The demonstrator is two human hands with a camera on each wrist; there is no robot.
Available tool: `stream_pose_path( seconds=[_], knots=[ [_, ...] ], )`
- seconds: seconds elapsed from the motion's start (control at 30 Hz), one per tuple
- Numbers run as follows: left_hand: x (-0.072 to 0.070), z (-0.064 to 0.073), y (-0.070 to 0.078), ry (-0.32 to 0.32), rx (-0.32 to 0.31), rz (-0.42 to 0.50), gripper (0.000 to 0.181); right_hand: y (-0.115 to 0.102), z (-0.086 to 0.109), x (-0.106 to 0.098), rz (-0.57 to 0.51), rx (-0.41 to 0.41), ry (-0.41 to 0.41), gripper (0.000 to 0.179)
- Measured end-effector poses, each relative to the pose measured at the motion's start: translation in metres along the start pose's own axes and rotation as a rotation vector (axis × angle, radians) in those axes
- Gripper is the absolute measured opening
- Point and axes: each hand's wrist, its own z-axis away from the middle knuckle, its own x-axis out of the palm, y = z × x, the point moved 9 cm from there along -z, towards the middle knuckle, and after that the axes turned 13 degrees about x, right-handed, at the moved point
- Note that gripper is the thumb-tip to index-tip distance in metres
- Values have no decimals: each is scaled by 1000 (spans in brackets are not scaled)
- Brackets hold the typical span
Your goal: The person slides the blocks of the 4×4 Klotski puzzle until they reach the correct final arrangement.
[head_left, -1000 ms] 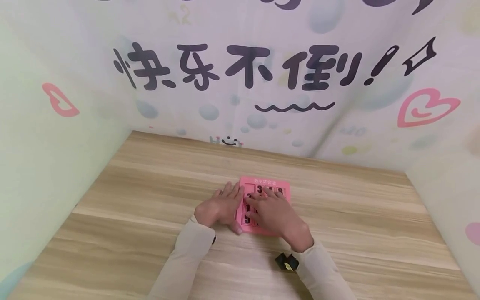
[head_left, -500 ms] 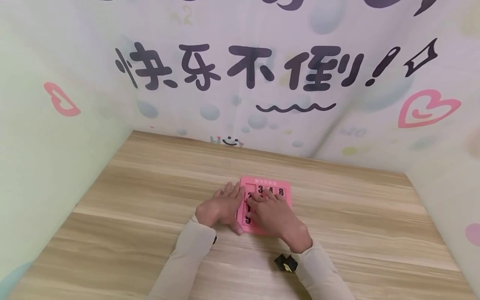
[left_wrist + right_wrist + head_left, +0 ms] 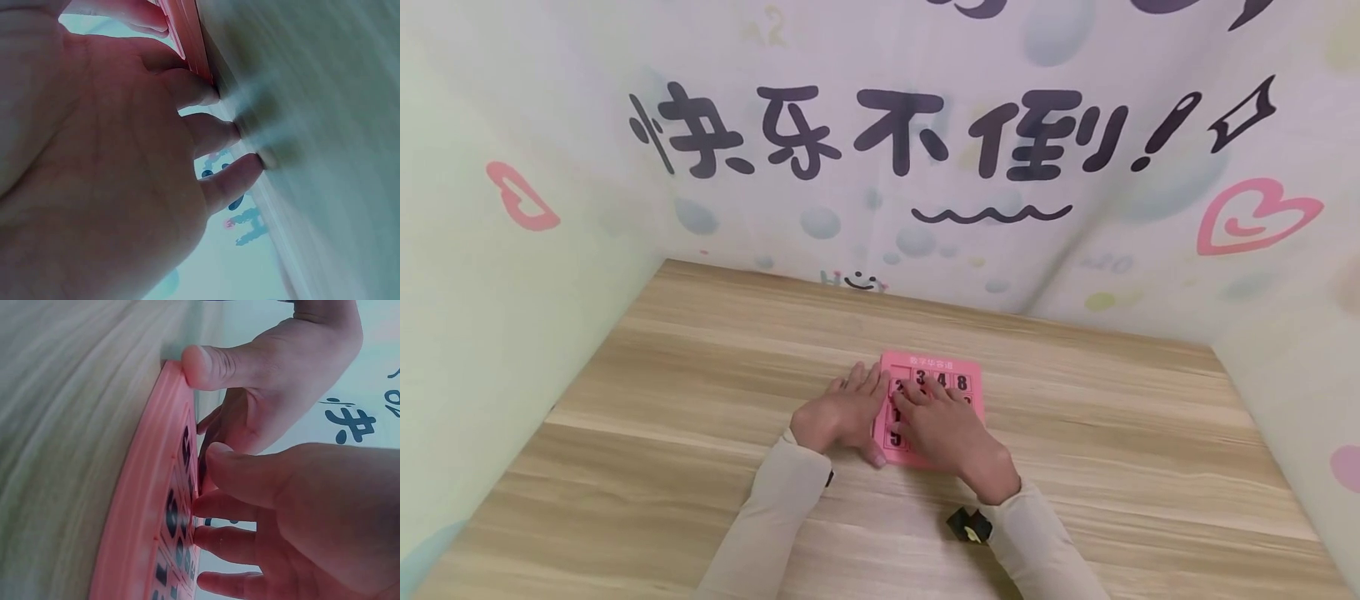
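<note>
The pink number board (image 3: 967, 367) lies beneath the right hand (image 3: 946, 423) and against the left hand (image 3: 842, 410), fingers extended, gripping nothing; tiles (image 3: 942, 380) beyond the fingertips show 3-4-8 beside a gap (image 3: 900, 372); arranging seems unfinished.

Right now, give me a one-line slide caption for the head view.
Left hand along one edge, right hand over the numbered tiles of a pink sliding puzzle.

The number board (image 3: 942, 364) is pink with black digits (image 3: 962, 382), the table (image 3: 715, 375) streaked tan, the sleeves (image 3: 782, 492) cream.
</note>
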Motion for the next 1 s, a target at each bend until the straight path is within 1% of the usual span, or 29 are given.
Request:
stream_pose_path(
  seconds=[0.17, 0.5, 0.87, 1.0],
  knots=[
    [1, -1, -1, -6, -4, 0, 121, -1, -1, 1, -6, -3, 10, 55],
    [0, -1, -2, 8, -1, 17, 121, -1, -5, 4, -16, -2, 17, 59],
    [1, -2, -1, 7, -3, 23, 121, 3, -7, 4, -55, 2, 28, 60],
    [1, -3, 0, 3, -2, 24, 122, 5, -8, 4, -54, 7, 27, 60]
  ],
)
